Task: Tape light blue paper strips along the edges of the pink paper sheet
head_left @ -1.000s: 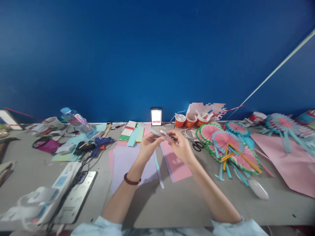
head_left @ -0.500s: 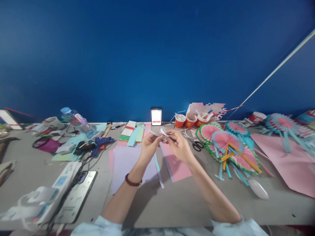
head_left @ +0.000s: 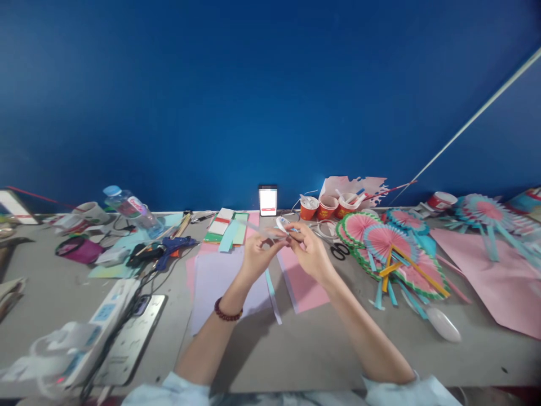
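My left hand (head_left: 258,256) and right hand (head_left: 310,254) pinch a pale strip (head_left: 264,230); scissors (head_left: 339,251) at two o'clock, bottle (head_left: 134,207) at ten.

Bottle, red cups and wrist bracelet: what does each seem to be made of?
Bottle: clear, smooth plastic, by its see-through wall. Red cups: probably printed paper, smooth, judging by thin walls and pale insides. Bracelet: dark round beads, perhaps wood; blur leaves material and finish open.
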Available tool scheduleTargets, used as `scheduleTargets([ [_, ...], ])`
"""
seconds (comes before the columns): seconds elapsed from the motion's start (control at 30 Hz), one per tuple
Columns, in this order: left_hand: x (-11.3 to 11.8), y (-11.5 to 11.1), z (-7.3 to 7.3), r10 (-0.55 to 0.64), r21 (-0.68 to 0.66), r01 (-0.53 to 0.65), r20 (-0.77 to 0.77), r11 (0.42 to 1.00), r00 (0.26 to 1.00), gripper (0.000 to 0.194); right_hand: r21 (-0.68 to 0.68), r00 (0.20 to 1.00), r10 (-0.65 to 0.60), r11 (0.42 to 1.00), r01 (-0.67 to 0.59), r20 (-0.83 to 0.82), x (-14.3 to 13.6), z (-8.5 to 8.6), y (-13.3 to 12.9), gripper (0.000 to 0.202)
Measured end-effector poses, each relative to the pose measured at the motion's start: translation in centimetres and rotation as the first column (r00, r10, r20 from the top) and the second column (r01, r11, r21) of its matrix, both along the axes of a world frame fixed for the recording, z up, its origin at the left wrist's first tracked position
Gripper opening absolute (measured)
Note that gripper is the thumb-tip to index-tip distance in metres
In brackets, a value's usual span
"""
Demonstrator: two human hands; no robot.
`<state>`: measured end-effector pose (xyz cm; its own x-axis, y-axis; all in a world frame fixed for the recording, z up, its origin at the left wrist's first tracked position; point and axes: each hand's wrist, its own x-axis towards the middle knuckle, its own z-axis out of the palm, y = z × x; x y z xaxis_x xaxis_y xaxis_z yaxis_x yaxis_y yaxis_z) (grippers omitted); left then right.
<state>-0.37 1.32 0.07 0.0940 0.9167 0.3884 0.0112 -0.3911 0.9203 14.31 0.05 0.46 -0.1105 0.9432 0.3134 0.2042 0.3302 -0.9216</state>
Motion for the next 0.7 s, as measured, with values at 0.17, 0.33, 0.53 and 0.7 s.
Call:
scheduleTargets([
  [0.17,-0.2,-0.4,0.1,-0.018,0.189,0.032,-0.074,0.982,0.997,0.008,0.102,0.999,0.0,0.995,-0.005,0.048,0.1,0.4,-0.2,0.028],
  [0.33,-0.8,-0.1,-0.1,-0.037,0.294,0.072,-0.124,0.953,0.992,0.008,0.164,0.999,-0.016,0.986,0.009,0.043,0.2,0.8,-0.3,0.033],
  [0.53,-1.1,0.0,0.2,-0.087,0.434,0.17,-0.206,0.885,0.975,0.02,0.264,0.998,-0.037,0.964,0.023,0.048,0.3,0.3,-0.1,0.032],
  [0.7,-1.3,0.1,0.1,-0.017,0.547,0.135,-0.216,0.826,0.976,0.023,0.292,0.999,-0.026,0.956,0.012,0.045,0.2,0.1,0.1,0.03],
])
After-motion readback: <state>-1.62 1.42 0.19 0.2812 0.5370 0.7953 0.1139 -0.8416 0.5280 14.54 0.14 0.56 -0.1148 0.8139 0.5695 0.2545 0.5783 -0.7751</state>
